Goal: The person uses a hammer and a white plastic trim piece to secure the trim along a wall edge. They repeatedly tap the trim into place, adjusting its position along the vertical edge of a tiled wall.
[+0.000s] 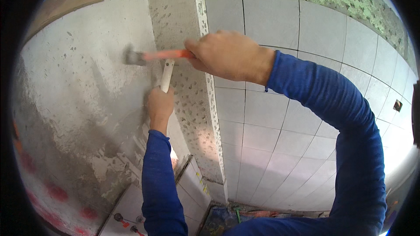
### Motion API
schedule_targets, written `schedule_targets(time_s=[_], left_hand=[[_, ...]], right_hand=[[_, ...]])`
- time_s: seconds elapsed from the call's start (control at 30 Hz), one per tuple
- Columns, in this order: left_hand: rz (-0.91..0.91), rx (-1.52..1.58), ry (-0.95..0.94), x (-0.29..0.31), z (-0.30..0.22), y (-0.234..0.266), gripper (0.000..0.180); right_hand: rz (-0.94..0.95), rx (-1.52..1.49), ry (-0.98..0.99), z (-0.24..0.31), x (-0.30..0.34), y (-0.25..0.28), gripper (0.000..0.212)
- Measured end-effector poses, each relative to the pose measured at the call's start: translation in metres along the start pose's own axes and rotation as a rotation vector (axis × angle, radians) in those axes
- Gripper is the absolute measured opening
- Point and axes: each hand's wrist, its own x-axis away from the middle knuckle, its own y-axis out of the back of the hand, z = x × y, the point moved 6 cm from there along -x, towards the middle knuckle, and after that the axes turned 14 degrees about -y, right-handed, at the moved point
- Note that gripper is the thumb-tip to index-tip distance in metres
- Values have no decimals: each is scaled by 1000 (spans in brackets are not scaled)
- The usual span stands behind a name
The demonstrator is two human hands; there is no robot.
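My right hand (232,56) is wrapped round the orange handle of a hammer (164,54), held level across the corner of the wall. The hammer's dark head points left and is smeared by motion. Just under the handle, my left hand (160,105) grips a pale, narrow bar (166,76) with small dark marks near its upper end. The bar slants upward, its top close to the hammer handle; whether the two touch, I cannot tell. My left hand covers the bar's lower part, and its fingers are partly hidden.
A pitted concrete column (188,91) stands between the rough plastered wall (87,78) and a wall of pale tiles (271,109). A wooden plank (65,2) is on the upper left wall. Low down are pipe fittings (124,223) and tiles with yellow clips (199,177).
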Motion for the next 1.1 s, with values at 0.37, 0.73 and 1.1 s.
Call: schedule_targets(time_s=[0.37,0.73,1.1], left_hand=[[30,-110,-12,-3,-9,8,39],[32,28,-87,-30,-20,32,43],[-42,39,-118,-31,14,13,38]], right_hand=[[-57,-218,-63,-13,2,4,26],[-258,-178,-42,-12,-12,40,28],[-57,-137,-124,-22,-7,2,29]])
